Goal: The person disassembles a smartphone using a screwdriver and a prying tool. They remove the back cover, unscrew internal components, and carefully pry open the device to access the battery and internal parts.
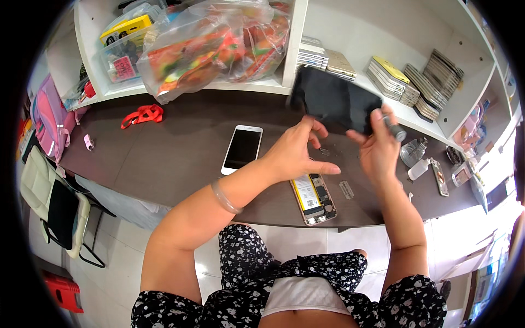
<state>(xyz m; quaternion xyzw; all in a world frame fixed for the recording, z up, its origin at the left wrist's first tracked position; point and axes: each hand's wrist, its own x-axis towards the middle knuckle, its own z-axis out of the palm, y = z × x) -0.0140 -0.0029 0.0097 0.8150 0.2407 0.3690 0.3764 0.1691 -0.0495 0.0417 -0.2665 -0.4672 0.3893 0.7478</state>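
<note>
My right hand (378, 145) grips a black phone screen (336, 98) by its right end, tilted up above the table. A short dark cylindrical handle with a grey end (395, 130) is also tucked in that hand; its tip is hidden. My left hand (303, 146) is open beneath the screen's lower left edge, thumb stretched out and fingers slightly bent. Whether its fingertips touch the screen I cannot tell. Below it, at the table's front edge, lies an opened phone body (314, 199) with its battery and circuit board exposed. A white phone (243, 148) lies left of my left forearm.
A thin razor-like blade (346, 189) and tiny parts (325, 152) lie on the brown table (180, 147). A glass bottle (413, 152) and a white bottle (419, 170) stand right. Behind are shelves with phone stacks (385, 76) and a plastic bag (208, 49). A red strap (143, 115) lies left.
</note>
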